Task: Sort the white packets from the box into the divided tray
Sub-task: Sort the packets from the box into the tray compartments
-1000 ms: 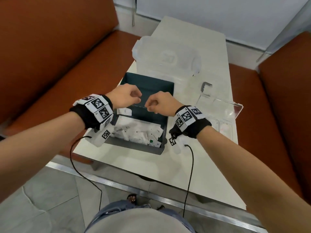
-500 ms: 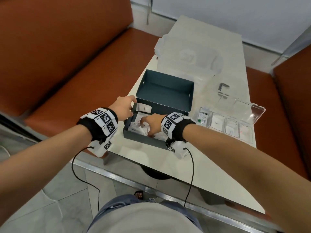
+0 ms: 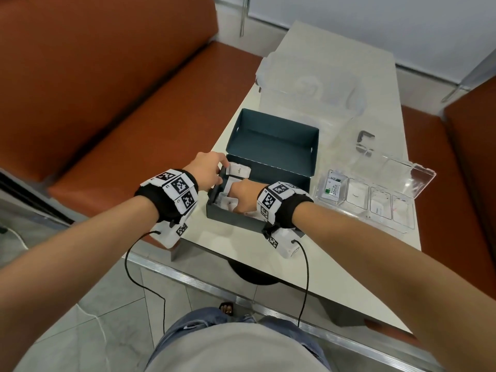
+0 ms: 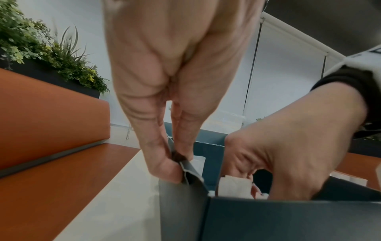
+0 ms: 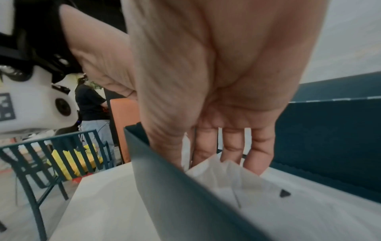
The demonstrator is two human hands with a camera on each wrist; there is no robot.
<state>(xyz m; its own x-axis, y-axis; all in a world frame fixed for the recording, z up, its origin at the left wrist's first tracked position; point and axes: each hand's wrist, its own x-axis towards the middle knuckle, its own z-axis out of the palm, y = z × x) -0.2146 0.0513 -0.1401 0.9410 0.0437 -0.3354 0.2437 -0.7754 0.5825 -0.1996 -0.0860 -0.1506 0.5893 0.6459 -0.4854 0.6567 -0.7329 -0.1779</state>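
- The person is doing the picking-up step: one hand is keeping the box steady while the other is going in for a packet.
- The dark box (image 3: 264,167) is sitting on the pale table (image 3: 375,253), with its lid standing open at the back.
- The left hand (image 3: 205,170) is pinching the left wall of the box between thumb and fingers. In the left wrist view the thin card edge is sitting right between them.
- The right hand (image 3: 243,196) is reaching down inside the box. Its fingers (image 5: 228,141) are pointing down, mostly straight, and are touching the white packets (image 5: 233,177).
- I cannot tell if the right hand is holding a packet yet. The fingertips are hiding behind the paper and the box wall.
- One more white packet (image 3: 239,170) is lying by the left wall, just beside the left thumb.
- The divided tray (image 3: 413,210) is lying to the right of the box, near it, with its clear lid open.
- A packet with green print (image 3: 332,190) is sitting in the tray's left part. Pale packets are sitting in the other three parts.
- I think the job is partly done, since packets are lying in both the box and the tray.
- Next, I think the fingers need to close on just one thin packet, lift it over the box wall, and carry it right to the tray part with packets like it.
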